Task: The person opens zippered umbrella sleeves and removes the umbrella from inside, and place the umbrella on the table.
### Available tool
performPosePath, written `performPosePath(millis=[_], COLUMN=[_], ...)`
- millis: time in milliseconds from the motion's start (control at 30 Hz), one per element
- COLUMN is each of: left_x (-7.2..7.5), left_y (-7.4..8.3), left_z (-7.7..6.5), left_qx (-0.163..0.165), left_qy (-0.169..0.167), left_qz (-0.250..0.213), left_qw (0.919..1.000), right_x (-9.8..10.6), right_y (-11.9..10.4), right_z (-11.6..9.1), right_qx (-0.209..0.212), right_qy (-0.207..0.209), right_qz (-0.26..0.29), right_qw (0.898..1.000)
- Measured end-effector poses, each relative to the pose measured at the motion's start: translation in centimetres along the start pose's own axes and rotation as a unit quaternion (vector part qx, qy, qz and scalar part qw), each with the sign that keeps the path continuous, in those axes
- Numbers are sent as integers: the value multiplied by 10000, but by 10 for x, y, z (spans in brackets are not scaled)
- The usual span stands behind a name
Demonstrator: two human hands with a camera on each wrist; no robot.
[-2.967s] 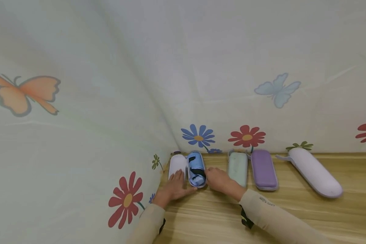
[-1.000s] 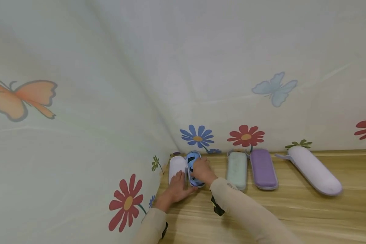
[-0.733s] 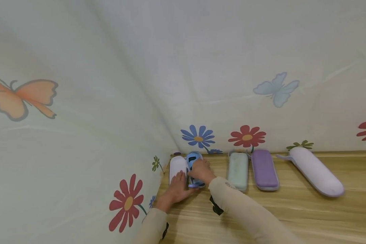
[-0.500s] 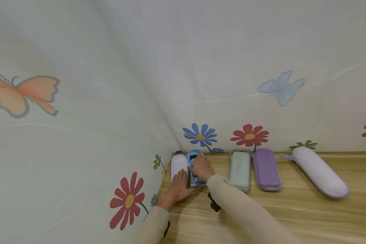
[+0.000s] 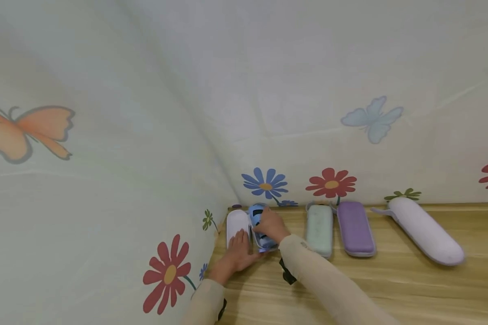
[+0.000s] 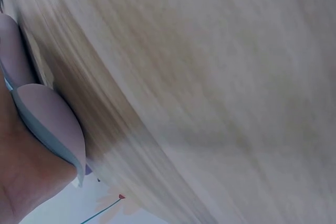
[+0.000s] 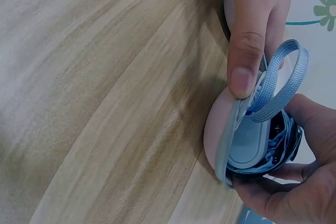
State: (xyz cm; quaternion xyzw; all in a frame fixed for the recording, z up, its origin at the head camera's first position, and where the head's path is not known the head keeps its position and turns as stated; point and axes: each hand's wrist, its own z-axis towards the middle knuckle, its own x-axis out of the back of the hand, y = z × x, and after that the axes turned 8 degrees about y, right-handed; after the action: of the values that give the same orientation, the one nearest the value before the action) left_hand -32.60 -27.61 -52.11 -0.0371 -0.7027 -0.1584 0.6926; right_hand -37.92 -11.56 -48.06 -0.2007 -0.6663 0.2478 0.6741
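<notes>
A lavender hard case lies unfolded in the far left corner, its pale lid (image 5: 236, 221) beside the half holding a blue compact umbrella (image 5: 256, 211). My left hand (image 5: 241, 253) rests flat on the lid; its straight thumb presses the near rim, beside the light-blue wrist strap (image 7: 287, 85). My right hand (image 5: 271, 226) grips the umbrella from above, hiding its middle. The right wrist view shows the umbrella's light-blue end (image 7: 248, 148) and bunched dark-blue fabric (image 7: 281, 140) in the case. In the left wrist view, my left hand (image 6: 31, 174) lies against the case shell (image 6: 55, 121).
To the right stand a mint case (image 5: 320, 230), a purple case (image 5: 355, 228) and a long pale lavender case (image 5: 427, 232) lying slantwise. All are on a wood-grain table (image 5: 390, 289). Floral-printed sheets (image 5: 301, 90) rise at the back and left.
My right hand has moved left from the case's right side onto the umbrella and now grips it. The strap has come into view at the near end. My left hand stays on the lid.
</notes>
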Motion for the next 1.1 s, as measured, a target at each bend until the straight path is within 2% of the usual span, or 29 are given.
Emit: performPosePath(millis=[133,367,567,800,900,1100], left_x=[-2,-13,-15,-12,-9,-7], left_y=[-2,-3,-4,-6,-6,-6], left_z=[-1,-4,-4,-2,-1,0], left_qx=[-79,-34,-31,-132,-111,-56], left_qy=[40,-142,-71,169,167,110], left_qz=[-59,-155,-102,35,84,-282], left_qw=[9999,9998,9999,9998,9998,9995], right_x=[2,-3,-3,-4,-3,6], right_y=[2,13,18,22,22,22], right_z=[-2,-6,-6,-5,-6,-10], right_qx=[26,-69,131,402,495,310], right_qy=[40,-11,94,279,383,293], right_qz=[140,422,557,549,607,1044], right_qw=[9999,9991,9983,9973,9962,9936])
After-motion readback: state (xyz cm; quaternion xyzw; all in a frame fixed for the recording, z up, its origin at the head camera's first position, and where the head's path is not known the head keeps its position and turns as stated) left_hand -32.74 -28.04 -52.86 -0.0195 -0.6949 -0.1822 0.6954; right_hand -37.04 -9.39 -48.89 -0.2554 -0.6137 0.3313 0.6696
